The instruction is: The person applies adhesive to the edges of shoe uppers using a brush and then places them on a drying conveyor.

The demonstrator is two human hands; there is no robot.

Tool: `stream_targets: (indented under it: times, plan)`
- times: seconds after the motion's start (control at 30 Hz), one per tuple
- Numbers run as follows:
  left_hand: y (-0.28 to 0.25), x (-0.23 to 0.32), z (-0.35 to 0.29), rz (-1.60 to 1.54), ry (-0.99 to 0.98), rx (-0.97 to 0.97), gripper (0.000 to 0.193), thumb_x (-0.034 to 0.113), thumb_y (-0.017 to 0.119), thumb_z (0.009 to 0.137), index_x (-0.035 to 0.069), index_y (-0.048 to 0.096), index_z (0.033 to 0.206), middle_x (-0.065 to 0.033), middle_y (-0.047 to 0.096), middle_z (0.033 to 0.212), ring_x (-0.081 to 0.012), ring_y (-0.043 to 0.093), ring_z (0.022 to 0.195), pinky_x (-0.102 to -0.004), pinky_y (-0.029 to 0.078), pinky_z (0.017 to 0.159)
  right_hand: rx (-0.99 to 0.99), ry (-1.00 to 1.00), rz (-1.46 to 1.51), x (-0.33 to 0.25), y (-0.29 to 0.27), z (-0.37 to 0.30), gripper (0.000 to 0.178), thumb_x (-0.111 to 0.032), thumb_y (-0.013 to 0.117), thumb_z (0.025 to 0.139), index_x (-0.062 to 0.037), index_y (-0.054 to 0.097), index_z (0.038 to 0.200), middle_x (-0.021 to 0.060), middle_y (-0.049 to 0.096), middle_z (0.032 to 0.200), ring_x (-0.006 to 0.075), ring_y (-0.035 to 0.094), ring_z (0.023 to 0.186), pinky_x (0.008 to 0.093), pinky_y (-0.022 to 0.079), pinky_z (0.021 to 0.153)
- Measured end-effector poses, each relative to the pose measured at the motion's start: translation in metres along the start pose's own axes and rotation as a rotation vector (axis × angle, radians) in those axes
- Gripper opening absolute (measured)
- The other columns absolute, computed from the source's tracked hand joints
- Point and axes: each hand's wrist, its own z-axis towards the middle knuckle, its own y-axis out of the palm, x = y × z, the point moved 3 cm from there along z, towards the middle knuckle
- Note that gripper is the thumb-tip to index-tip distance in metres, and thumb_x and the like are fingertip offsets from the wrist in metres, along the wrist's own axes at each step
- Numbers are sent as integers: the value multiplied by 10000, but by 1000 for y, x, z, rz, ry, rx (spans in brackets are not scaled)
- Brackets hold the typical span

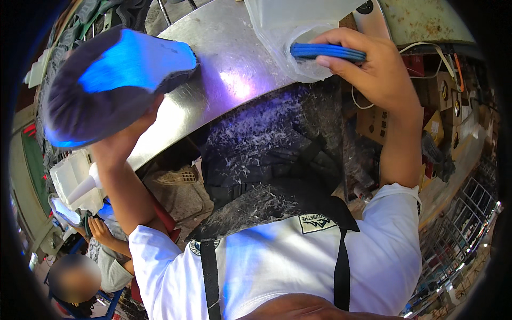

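Observation:
My left hand (140, 124), mostly hidden, holds up a dark shoe upper (66, 109), which is blurred by motion and lit bright blue along part of its surface. The shoe tilts above the left part of the metal worktop (213, 40). My right hand (376, 69) pinches a blue layered pad (328, 52) between thumb and fingers. That pad is over the mouth of a translucent plastic container (272, 24) at the far edge of the view. Whether the pad touches the container's inside, I cannot tell.
A dark apron (266, 138) spotted with pale residue covers my lap. At left, another person (109, 256) sits near a white plastic container (69, 173). Cardboard boxes (373, 122), cables and a wire rack (464, 224) stand at right.

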Motion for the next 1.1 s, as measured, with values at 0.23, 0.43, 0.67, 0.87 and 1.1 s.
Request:
stream_targets:
  times: [0.23, 0.43, 0.67, 0.87, 1.1]
  plan:
    - [2, 14, -3, 81, 50, 57, 611, 344, 884, 705, 98, 643, 1210, -79, 681, 1133, -285, 652, 1010, -411, 496, 931, 58, 462, 489, 18, -8, -26, 253, -184, 717, 924, 14, 697, 1079, 75, 701, 812, 115, 644, 638, 229, 505, 537]
    - [-9, 30, 2, -915, -455, 51, 746, 342, 770, 810, 6, 482, 1410, -124, 542, 1383, -276, 515, 1245, -420, 371, 1086, 405, 810, 1347, 54, 25, -56, 239, -180, 693, 941, 23, 661, 1061, 112, 707, 862, 156, 684, 672, 231, 545, 503]
    - [10, 48, -68, -1051, -915, -63, 631, 380, 283, 1000, -88, 551, 1328, -231, 592, 1347, -327, 581, 1220, -413, 358, 1079, 611, 445, 1151, 29, 60, -100, 334, -235, 595, 997, 69, 621, 1130, 191, 703, 929, 235, 686, 715, 324, 567, 556]
    - [11, 77, -89, -447, -90, 312, 471, 155, 557, 948, 124, 238, 1293, -337, 599, 1196, -473, 655, 1044, -533, 447, 921, 323, 552, 1993, -34, 168, -53, 392, -260, 554, 1017, 69, 598, 1225, 208, 695, 1075, 271, 714, 915, 376, 604, 767]
    - [14, 85, -85, -404, -84, 330, 584, 148, 620, 911, 113, 238, 1351, -297, 601, 1216, -457, 659, 1037, -503, 464, 855, 331, 316, 1646, -58, 197, -11, 405, -204, 490, 1055, 105, 519, 1316, 220, 652, 1193, 277, 677, 1080, 367, 563, 962]
